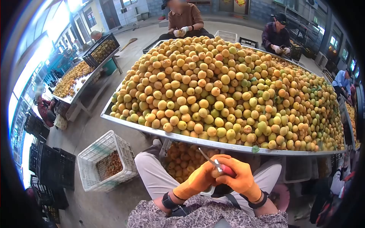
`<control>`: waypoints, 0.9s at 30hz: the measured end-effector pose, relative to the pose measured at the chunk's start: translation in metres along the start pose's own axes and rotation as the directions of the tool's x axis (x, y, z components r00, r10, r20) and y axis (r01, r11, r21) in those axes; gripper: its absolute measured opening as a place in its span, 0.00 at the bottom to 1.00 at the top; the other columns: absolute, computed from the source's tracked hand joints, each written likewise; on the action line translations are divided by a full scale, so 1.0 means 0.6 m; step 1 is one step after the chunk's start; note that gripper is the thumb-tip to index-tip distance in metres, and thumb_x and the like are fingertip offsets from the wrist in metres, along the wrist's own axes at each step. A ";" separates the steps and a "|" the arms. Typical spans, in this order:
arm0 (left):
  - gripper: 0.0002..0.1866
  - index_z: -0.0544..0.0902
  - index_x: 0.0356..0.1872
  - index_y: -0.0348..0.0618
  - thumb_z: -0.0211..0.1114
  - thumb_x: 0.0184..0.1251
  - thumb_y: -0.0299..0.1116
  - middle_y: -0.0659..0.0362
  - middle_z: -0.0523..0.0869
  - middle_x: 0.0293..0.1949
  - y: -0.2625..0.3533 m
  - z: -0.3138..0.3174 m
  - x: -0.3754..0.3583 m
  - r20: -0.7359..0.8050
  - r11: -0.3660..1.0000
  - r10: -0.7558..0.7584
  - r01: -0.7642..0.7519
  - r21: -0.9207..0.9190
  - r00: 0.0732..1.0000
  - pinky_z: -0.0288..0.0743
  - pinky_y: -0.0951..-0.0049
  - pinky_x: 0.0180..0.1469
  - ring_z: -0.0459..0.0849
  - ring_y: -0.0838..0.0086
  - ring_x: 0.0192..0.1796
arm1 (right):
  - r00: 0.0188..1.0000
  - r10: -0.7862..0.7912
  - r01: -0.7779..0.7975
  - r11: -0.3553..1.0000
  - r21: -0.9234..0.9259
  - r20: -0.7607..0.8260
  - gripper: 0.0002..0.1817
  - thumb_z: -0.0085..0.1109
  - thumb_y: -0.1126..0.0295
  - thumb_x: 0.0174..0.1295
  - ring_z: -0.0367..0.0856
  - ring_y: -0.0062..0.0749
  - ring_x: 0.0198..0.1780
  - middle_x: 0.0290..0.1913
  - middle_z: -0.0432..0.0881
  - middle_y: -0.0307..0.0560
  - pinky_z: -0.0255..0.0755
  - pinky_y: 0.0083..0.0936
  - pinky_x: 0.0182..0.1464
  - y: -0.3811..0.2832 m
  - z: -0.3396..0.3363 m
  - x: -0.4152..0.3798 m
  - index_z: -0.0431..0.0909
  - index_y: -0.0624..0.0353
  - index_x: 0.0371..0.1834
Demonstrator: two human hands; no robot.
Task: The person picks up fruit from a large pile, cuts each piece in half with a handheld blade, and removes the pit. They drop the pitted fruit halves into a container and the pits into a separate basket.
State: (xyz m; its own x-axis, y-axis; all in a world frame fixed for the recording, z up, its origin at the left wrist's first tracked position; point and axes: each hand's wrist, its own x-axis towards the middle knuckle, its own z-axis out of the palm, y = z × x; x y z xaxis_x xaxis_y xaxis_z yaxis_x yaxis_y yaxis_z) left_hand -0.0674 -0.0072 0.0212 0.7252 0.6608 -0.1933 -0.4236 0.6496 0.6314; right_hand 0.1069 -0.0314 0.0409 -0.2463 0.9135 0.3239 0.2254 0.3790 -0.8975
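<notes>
Both my hands wear orange gloves and meet over my lap, in front of the fruit table. My right hand [241,176] is closed around a red-handled knife [227,170] whose thin curved metal blade points up and to the left. My left hand [199,176] is closed beside it, fingers curled inward. Between the hands shows a small part of a pale orange, rounded apricot [216,174], mostly hidden by the gloves. Just beyond, a large heap of yellow-orange apricots [213,87] covers the metal-rimmed table [178,137]. A crate of apricots [182,159] stands below the rim, between my knees.
On the floor to my left, a white plastic crate [85,167] holds small brown pieces. Black crates [57,167] are stacked farther left. Across the table sit two people, one in a brown shirt [186,17], one in a dark jacket [275,36]. Another fruit table [76,97] stands left.
</notes>
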 end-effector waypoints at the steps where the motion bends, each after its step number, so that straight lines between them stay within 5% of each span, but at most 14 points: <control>1: 0.21 0.72 0.61 0.38 0.53 0.73 0.38 0.53 0.75 0.54 -0.004 -0.005 0.000 -0.006 1.000 0.002 -0.002 -0.007 1.000 0.70 0.78 0.38 0.76 0.76 0.39 | 0.998 -0.056 0.056 0.998 0.023 -0.014 0.30 0.76 0.71 0.47 0.85 0.36 0.36 0.47 0.84 0.51 0.78 0.27 0.39 0.002 0.003 0.001 0.78 0.56 0.57; 4: 0.22 0.80 0.47 0.41 0.45 0.79 0.49 0.63 0.79 0.31 -0.006 -0.025 0.012 0.016 0.744 0.231 -0.187 0.642 0.973 0.62 0.83 0.27 0.72 0.83 0.28 | 0.995 -0.060 0.080 0.951 -0.298 0.075 0.30 0.76 0.67 0.48 0.85 0.44 0.36 0.52 0.83 0.54 0.79 0.29 0.36 -0.015 -0.007 -0.002 0.77 0.57 0.57; 7: 0.23 0.73 0.57 0.40 0.53 0.73 0.48 0.57 0.81 0.49 0.010 -0.007 0.007 -0.180 0.914 -0.062 0.129 0.385 0.982 0.76 0.74 0.40 0.81 0.73 0.42 | 0.990 -0.117 0.137 0.907 -0.397 0.076 0.30 0.74 0.64 0.50 0.84 0.50 0.33 0.52 0.82 0.54 0.79 0.30 0.33 -0.001 0.002 -0.002 0.74 0.59 0.57; 9: 0.23 0.75 0.55 0.40 0.52 0.73 0.50 0.55 0.81 0.50 -0.020 -0.017 0.023 -0.218 0.973 -0.046 0.093 0.212 0.975 0.75 0.77 0.39 0.81 0.73 0.41 | 0.990 -0.141 0.139 0.915 -0.380 0.024 0.29 0.73 0.64 0.51 0.84 0.50 0.33 0.49 0.83 0.54 0.79 0.30 0.33 0.015 0.018 -0.006 0.74 0.60 0.56; 11: 0.17 0.77 0.50 0.39 0.45 0.79 0.41 0.61 0.79 0.27 -0.017 0.000 0.024 0.077 0.403 0.559 -0.353 0.845 0.825 0.73 0.74 0.35 0.78 0.75 0.33 | 0.987 -0.156 0.132 0.922 -0.365 -0.037 0.28 0.72 0.64 0.53 0.84 0.50 0.33 0.47 0.83 0.55 0.79 0.30 0.33 0.025 0.032 -0.013 0.74 0.61 0.56; 12: 0.14 0.74 0.54 0.38 0.49 0.75 0.33 0.54 0.82 0.35 -0.011 -0.002 0.021 0.178 0.266 0.586 -0.395 0.879 0.790 0.76 0.70 0.41 0.82 0.67 0.38 | 0.992 -0.115 0.094 0.957 -0.274 -0.060 0.26 0.70 0.64 0.55 0.85 0.50 0.33 0.43 0.83 0.56 0.78 0.31 0.32 0.027 0.036 -0.016 0.73 0.62 0.56; 13: 0.14 0.74 0.54 0.38 0.49 0.75 0.33 0.54 0.82 0.35 -0.012 0.005 0.018 0.170 0.277 0.581 -0.390 0.878 0.796 0.76 0.70 0.41 0.82 0.67 0.38 | 0.994 -0.069 0.054 0.982 -0.180 -0.080 0.24 0.68 0.64 0.58 0.85 0.50 0.33 0.40 0.83 0.58 0.78 0.31 0.32 0.030 0.042 -0.021 0.73 0.63 0.55; 15: 0.21 0.73 0.58 0.37 0.46 0.77 0.42 0.60 0.81 0.35 -0.013 0.024 0.008 -0.262 0.778 0.432 -0.210 0.593 0.863 0.72 0.78 0.38 0.77 0.81 0.35 | 0.990 0.030 -0.029 1.000 0.007 -0.136 0.21 0.64 0.61 0.64 0.85 0.40 0.31 0.32 0.81 0.53 0.76 0.28 0.33 0.045 0.061 -0.028 0.73 0.64 0.53; 17: 0.21 0.72 0.60 0.37 0.46 0.77 0.41 0.62 0.80 0.34 -0.019 0.009 0.012 -0.216 0.713 0.472 -0.227 0.663 0.854 0.71 0.80 0.38 0.75 0.82 0.34 | 0.955 0.213 -0.153 0.950 0.271 -0.206 0.19 0.59 0.59 0.68 0.79 0.24 0.30 0.29 0.78 0.42 0.73 0.23 0.33 0.057 0.070 -0.024 0.74 0.65 0.50; 19: 0.21 0.71 0.62 0.39 0.48 0.77 0.43 0.64 0.78 0.33 -0.026 -0.001 0.018 -0.012 0.433 0.629 -0.338 0.836 0.777 0.69 0.83 0.37 0.74 0.84 0.33 | 0.834 0.546 -0.338 0.627 0.702 -0.086 0.16 0.55 0.58 0.70 0.64 0.11 0.23 0.27 0.72 0.31 0.57 0.13 0.25 0.039 0.067 -0.004 0.76 0.62 0.47; 21: 0.22 0.70 0.61 0.41 0.54 0.75 0.44 0.64 0.79 0.31 -0.033 -0.025 0.022 -0.274 0.876 0.390 -0.263 0.404 0.879 0.66 0.82 0.30 0.74 0.84 0.30 | 0.841 0.508 -0.389 0.332 0.859 0.184 0.24 0.57 0.51 0.69 0.58 0.11 0.18 0.26 0.72 0.34 0.51 0.13 0.20 0.076 0.049 -0.017 0.74 0.63 0.52; 22: 0.22 0.70 0.61 0.41 0.54 0.75 0.44 0.64 0.79 0.31 -0.020 -0.030 0.013 -0.268 0.876 0.392 -0.268 0.401 0.880 0.66 0.82 0.30 0.74 0.84 0.30 | 0.842 0.508 -0.387 0.340 0.857 0.179 0.24 0.57 0.51 0.69 0.58 0.11 0.18 0.26 0.72 0.34 0.51 0.13 0.20 0.075 0.048 -0.016 0.74 0.63 0.52; 24: 0.19 0.73 0.54 0.43 0.49 0.76 0.47 0.62 0.76 0.26 0.005 -0.037 -0.012 -0.157 0.970 0.153 -0.179 -0.167 0.976 0.61 0.80 0.26 0.70 0.81 0.24 | 0.872 0.432 -0.347 0.216 0.913 0.229 0.39 0.52 0.34 0.63 0.53 0.13 0.13 0.28 0.77 0.40 0.49 0.15 0.18 0.070 0.047 -0.018 0.70 0.62 0.58; 27: 0.24 0.74 0.50 0.43 0.45 0.76 0.55 0.62 0.74 0.23 0.001 -0.051 -0.017 -0.138 0.968 0.191 -0.210 -0.135 0.972 0.60 0.79 0.23 0.67 0.78 0.21 | 0.888 0.411 -0.377 0.398 0.836 0.205 0.43 0.53 0.32 0.60 0.53 0.12 0.14 0.31 0.79 0.42 0.48 0.14 0.18 0.064 0.043 -0.018 0.67 0.63 0.61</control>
State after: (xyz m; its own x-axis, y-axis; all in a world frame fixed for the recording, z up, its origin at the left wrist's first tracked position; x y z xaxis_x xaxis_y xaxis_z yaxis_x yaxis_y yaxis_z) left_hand -0.0916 -0.0021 0.0005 0.5485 0.8185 -0.1709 -0.6356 0.5410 0.5508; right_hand 0.0939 -0.0305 -0.0045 -0.3199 0.9367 -0.1423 -0.6057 -0.3177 -0.7295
